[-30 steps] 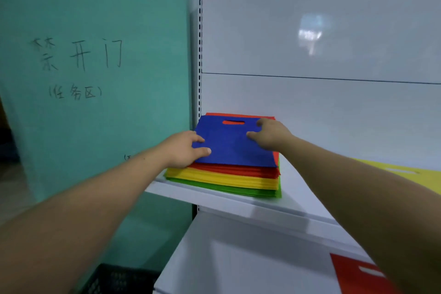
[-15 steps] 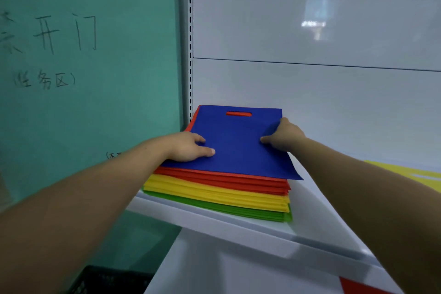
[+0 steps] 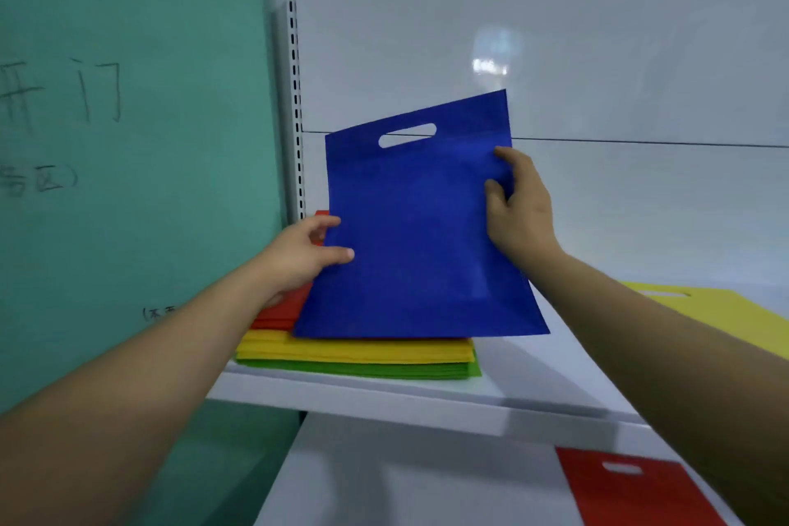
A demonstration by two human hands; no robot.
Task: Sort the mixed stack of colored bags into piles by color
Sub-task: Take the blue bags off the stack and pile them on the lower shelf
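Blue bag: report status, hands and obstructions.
Left hand pinches left edge of blue bag, right hand grips right edge. Bag held tilted up over the mixed stack. Nothing in its way; yellow bag to the right, red bag on lower shelf.

Bright, even indoor light. A soft glare patch sits on the white panel (image 3: 491,56) at one o'clock. The stack (image 3: 358,359) throws a faint shadow across the shelf (image 3: 427,397) toward five o'clock. Forearms (image 3: 128,376) at seven and four o'clock look soft and stretched.

Blue bag (image 3: 410,235) tilted up above red-yellow-green stack (image 3: 354,359).
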